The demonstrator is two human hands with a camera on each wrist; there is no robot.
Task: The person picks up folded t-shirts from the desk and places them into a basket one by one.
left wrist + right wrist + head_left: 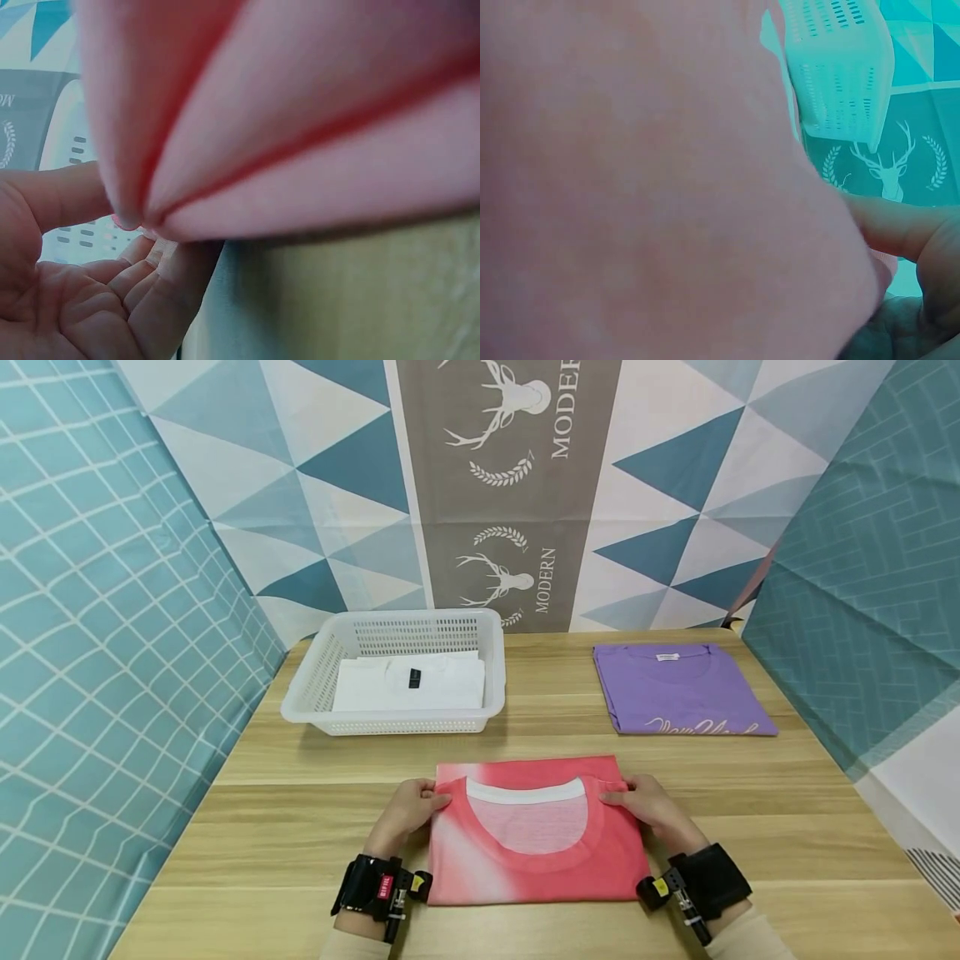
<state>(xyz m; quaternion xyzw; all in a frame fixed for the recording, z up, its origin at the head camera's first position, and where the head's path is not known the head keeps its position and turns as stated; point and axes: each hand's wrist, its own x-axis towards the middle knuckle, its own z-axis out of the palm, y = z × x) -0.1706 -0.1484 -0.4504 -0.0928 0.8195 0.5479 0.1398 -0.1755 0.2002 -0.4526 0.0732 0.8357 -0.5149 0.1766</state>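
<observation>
A folded red-and-white T-shirt (540,881) with a white inner neckband lies at the front middle of the table. My left hand (407,814) pinches its left edge, thumb on top and fingers beneath. At the opposite edge my right hand (656,810) pinches the cloth the same way, near the shoulder. In the left wrist view the layered folds of the T-shirt (285,142) run into the grip of the left hand (97,292). Blurred cloth of the T-shirt (667,187) fills most of the right wrist view, with the right thumb (900,225) against its edge.
Behind and left stands a white perforated plastic basket (405,725) holding folded white clothing (450,685) with a black label. A folded purple T-shirt (667,689) lies at the back right of the wooden table (285,835). Patterned cloth (510,510) hangs along the back.
</observation>
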